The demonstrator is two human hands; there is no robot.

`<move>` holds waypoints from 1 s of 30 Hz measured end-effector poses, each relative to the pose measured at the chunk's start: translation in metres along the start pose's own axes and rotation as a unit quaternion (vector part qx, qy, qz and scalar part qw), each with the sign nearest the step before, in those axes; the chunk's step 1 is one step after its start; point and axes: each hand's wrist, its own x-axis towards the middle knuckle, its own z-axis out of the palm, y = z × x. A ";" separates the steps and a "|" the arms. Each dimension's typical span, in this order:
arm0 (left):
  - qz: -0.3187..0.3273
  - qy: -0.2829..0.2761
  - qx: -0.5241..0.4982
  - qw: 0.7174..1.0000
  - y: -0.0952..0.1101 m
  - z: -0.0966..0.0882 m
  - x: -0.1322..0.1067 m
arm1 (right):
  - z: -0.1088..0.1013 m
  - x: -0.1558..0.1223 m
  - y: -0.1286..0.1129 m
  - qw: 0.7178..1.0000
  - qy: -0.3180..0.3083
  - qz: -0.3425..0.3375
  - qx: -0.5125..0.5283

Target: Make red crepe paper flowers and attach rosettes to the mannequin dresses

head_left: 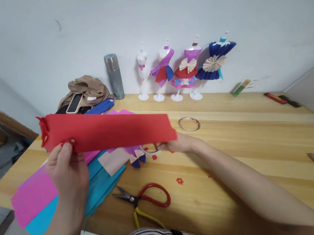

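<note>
My left hand (67, 165) is closed on a long strip of red crepe paper (110, 129), thumb on top near its left end. The strip stretches to the right above the table, with its left edge ragged and curled. My right hand (176, 143) is just below the strip's right end, its fingers mostly hidden behind the paper, so its grip does not show. Close to those fingers is a metal ring (147, 150), partly covered. Below the strip are a small blue and cream bow (138, 159) and several red paper flowers (180, 180).
Scissors (133, 199) with red and yellow handles lie open near my body. Pink and blue crepe paper (36, 191) covers the left side. Several dressed mannequin stands (177, 97), a steel flask (115, 78) and a phone (74, 103) on cloth are at the back. Another ring (190, 130) lies mid-table.
</note>
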 end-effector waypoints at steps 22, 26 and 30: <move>-0.458 -0.064 0.094 0.882 -0.044 0.020 -0.037 | 0.044 -0.011 -0.026 0.981 -0.006 -0.113 -0.159; -0.439 -0.172 0.166 0.866 -0.068 0.047 -0.032 | 0.044 -0.014 -0.022 0.980 -0.003 -0.103 -0.172; -0.402 -0.211 0.203 0.868 -0.098 0.066 -0.030 | 0.034 -0.022 -0.022 0.985 0.007 -0.094 -0.141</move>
